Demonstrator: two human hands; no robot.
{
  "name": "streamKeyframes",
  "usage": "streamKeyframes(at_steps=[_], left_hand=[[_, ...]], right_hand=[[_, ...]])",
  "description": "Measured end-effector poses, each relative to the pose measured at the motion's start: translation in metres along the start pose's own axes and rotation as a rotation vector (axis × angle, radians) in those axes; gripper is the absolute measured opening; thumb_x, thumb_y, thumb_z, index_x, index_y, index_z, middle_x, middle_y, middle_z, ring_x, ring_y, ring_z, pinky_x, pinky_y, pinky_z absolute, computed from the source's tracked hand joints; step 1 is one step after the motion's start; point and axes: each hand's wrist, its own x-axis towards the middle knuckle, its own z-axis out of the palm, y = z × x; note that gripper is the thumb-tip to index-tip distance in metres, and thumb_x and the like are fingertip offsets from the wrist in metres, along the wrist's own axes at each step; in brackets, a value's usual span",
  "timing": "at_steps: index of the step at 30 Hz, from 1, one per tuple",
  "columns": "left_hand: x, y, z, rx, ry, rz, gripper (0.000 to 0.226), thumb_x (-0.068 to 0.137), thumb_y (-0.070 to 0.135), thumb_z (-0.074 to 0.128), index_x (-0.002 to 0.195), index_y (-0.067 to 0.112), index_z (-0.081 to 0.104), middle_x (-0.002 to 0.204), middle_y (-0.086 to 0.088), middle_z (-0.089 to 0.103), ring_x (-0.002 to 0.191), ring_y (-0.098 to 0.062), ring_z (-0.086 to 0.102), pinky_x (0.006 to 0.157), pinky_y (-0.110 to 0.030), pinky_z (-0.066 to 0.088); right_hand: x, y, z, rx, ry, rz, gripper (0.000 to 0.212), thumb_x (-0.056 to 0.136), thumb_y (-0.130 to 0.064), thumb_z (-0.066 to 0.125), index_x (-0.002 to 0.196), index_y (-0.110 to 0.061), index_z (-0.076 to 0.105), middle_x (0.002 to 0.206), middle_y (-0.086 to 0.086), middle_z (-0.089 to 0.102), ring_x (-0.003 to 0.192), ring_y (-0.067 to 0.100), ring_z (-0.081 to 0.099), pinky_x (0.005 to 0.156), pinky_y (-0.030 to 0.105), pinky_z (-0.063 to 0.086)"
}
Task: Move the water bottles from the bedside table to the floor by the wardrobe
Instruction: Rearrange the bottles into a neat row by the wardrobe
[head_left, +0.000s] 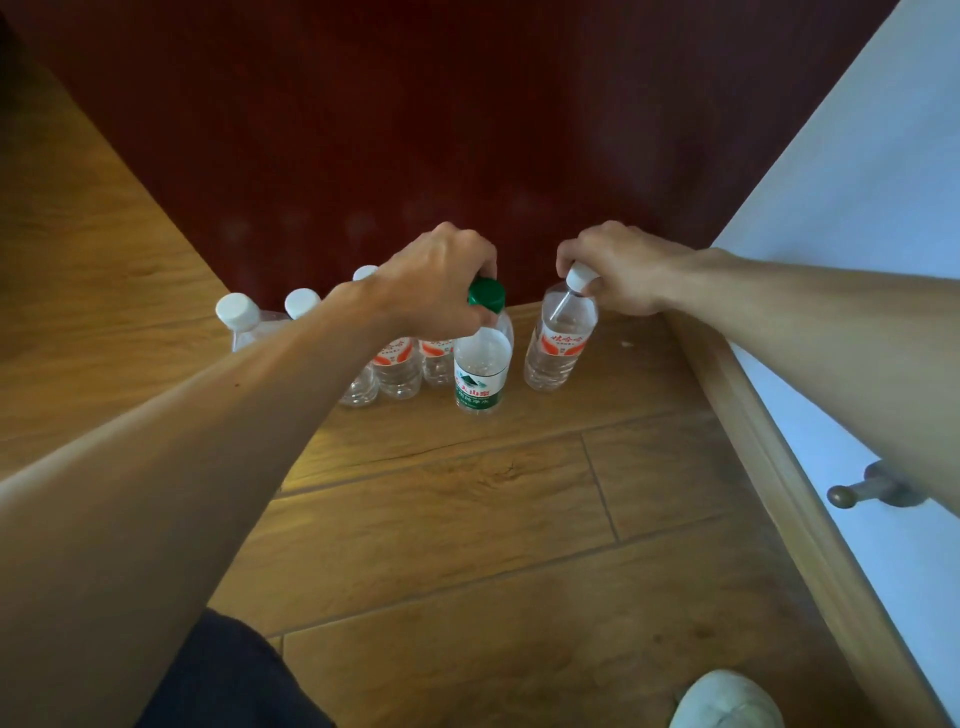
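We judge set-down step: left hand (436, 283) grip closed on green-capped bottle (480, 371), right hand (618, 270) on white-capped bottle (561, 340), floor (467, 519) by wardrobe (363, 130). Next: we release both, upright.

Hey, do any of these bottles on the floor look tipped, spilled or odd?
No spill shows. The white-capped bottle in the right hand leans; the green-capped bottle under the left hand differs from the white-capped rest.
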Motion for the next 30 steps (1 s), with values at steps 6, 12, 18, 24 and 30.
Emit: streamKeyframes(at_steps=[6,12,18,24,30], left_hand=[[-0.012,-0.008,-0.014,-0.011,-0.009,0.003,0.029,0.072,0.022,0.079,0.095,0.009,0.068,0.085,-0.002,0.067,0.074,-0.016,0.064,0.066,-0.039,0.058],[-0.026,-0.017,-0.026,-0.029,-0.024,0.004,0.027,0.071,0.020,0.079,0.093,0.009,0.068,0.082,-0.002,0.067,0.072,-0.014,0.065,0.064,-0.037,0.059],[-0.032,-0.024,-0.027,-0.012,-0.027,-0.020,0.025,0.067,0.021,0.082,0.085,0.011,0.067,0.075,0.001,0.065,0.069,-0.017,0.065,0.065,-0.042,0.057],[-0.036,-0.029,-0.026,0.017,-0.051,-0.026,0.025,0.068,0.023,0.081,0.087,0.016,0.067,0.082,0.000,0.068,0.069,-0.013,0.064,0.067,-0.040,0.057],[-0.038,-0.035,-0.025,0.052,-0.084,-0.046,0.026,0.068,0.027,0.083,0.084,0.021,0.063,0.086,0.002,0.069,0.071,-0.014,0.064,0.067,-0.038,0.057]], right_hand=[[0.008,-0.022,0.000,-0.039,0.005,-0.060,0.029,0.089,-0.003,0.061,0.106,-0.027,0.058,0.104,-0.003,0.054,0.088,0.020,0.058,0.077,0.042,0.057],[0.019,-0.037,0.001,-0.065,-0.018,-0.094,0.034,0.087,0.002,0.059,0.109,-0.024,0.059,0.107,0.000,0.056,0.090,0.022,0.060,0.075,0.041,0.057],[0.032,-0.050,0.002,-0.101,-0.030,-0.124,0.034,0.084,0.002,0.062,0.105,-0.025,0.061,0.106,0.003,0.057,0.091,0.027,0.059,0.071,0.038,0.050],[0.046,-0.062,0.010,-0.119,0.006,-0.117,0.034,0.083,-0.008,0.065,0.116,-0.018,0.064,0.114,0.012,0.064,0.104,0.033,0.063,0.081,0.041,0.052],[0.054,-0.073,0.009,-0.109,-0.002,-0.109,0.035,0.086,-0.011,0.064,0.119,-0.021,0.064,0.117,0.010,0.064,0.105,0.031,0.063,0.082,0.040,0.053]])
